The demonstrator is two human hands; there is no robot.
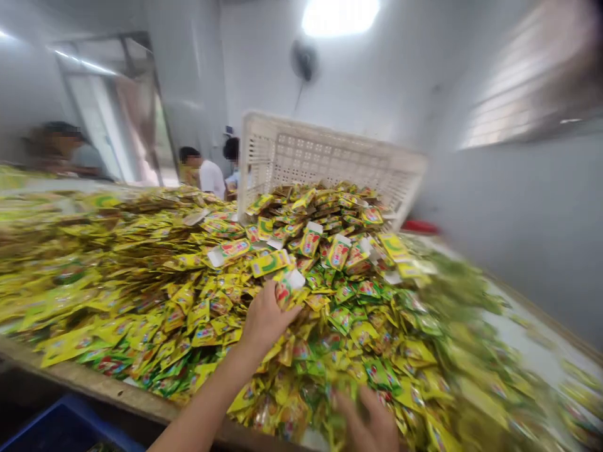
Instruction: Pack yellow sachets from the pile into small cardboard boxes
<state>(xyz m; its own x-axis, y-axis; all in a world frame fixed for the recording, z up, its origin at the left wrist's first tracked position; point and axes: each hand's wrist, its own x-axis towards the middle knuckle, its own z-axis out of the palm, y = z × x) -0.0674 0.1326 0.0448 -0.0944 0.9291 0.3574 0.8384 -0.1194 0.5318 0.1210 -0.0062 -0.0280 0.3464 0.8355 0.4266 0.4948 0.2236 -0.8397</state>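
My left hand (266,320) reaches forward over the heap, its fingers closed round a small yellow and red carton (284,290) with a white flap sticking up. Nearer the front edge, my right hand (370,422) is down among the small yellow and green sachets (348,317). Motion smears its fingers, and whether it grips a sachet does not show. Several similar flat cartons (311,240) with white flaps lie just beyond my left hand.
A white plastic crate (330,141) lies tipped on its side at the back, cartons spilling out of it. Yellow packets spread far left across the table. A blue bin (70,427) stands below the wooden edge (101,383). People (211,177) are at the far side. A red object (421,227) lies right of the crate.
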